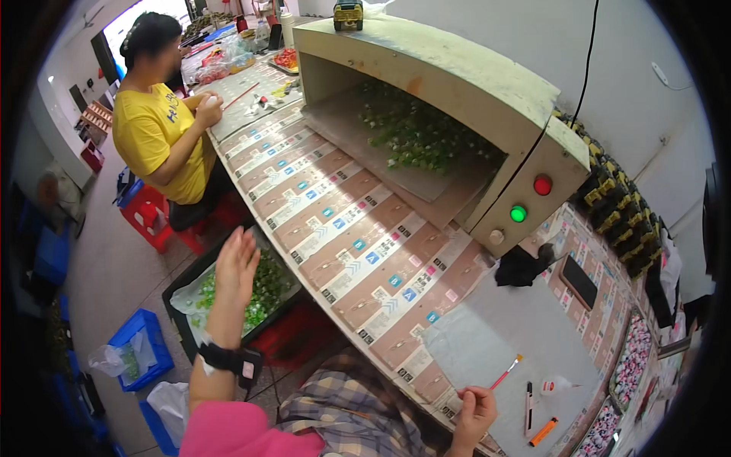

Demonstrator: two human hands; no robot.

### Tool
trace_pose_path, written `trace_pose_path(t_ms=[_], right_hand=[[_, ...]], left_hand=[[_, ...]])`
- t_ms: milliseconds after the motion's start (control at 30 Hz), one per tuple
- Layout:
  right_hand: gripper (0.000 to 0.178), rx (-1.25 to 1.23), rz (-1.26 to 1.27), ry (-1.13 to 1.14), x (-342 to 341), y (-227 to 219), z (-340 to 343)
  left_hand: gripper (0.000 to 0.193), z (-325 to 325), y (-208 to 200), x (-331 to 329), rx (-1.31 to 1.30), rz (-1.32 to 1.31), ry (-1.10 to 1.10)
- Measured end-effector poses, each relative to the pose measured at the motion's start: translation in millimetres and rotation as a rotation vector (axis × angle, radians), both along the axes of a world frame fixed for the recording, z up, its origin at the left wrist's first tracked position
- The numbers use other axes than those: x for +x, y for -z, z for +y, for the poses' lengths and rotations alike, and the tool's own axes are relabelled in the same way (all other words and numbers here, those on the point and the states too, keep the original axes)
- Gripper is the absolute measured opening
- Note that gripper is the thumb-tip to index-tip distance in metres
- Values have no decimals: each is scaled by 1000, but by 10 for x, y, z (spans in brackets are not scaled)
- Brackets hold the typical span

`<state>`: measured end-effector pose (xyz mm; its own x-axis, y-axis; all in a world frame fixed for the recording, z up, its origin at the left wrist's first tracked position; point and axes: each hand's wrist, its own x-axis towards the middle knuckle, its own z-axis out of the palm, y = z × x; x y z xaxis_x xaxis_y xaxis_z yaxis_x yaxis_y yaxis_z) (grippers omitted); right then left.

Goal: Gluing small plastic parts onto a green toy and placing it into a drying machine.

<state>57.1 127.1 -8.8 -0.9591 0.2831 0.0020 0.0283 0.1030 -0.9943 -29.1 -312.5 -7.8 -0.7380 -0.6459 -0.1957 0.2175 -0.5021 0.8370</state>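
Observation:
My left hand [237, 263] is raised with its fingers stretched out, holding nothing. It hovers over the edge of a dark crate [180, 329] lined with plastic and heaped with small green-and-white sprigs [263, 295]. At the table's near right, my right hand [477, 412] is closed in a pinch on a thin red-handled paintbrush [505, 372]. The brush's bristles point away over a grey sheet [518, 327]. Beside it are a dark pen [528, 409], an orange marker [544, 432] and a small white bottle [558, 386].
A box-like machine [426, 57] with lit buttons stands on the table, more sprigs [426, 137] inside its opening. A phone [579, 282] and black cloth [521, 266] lie right. A person in yellow [152, 129] sits far left. Blue bins [148, 350] stand on the floor.

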Motion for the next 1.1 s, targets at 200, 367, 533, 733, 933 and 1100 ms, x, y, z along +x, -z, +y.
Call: trace_pose_path(t_ms=[200, 367, 533, 733, 933, 1100], right_hand=[[11, 271, -13, 37, 62, 93, -52], [11, 439, -15, 142, 15, 75, -139], [14, 484, 11, 159, 16, 117, -134], [15, 528, 12, 170, -100, -49, -187], [10, 591, 45, 139, -151, -62, -120], [10, 601, 72, 110, -136, -73, -88]], left_hand=[[26, 743, -854, -1445, -164, 141, 512], [25, 1779, -855, -2826, -482, 2, 931], [29, 2443, -169, -3992, -1740, 67, 535], [28, 2821, 295, -4622, -1997, 208, 94], [28, 2920, 619, -4890, -2090, 188, 124], [28, 2540, 641, -4809, -2049, 358, 113]])
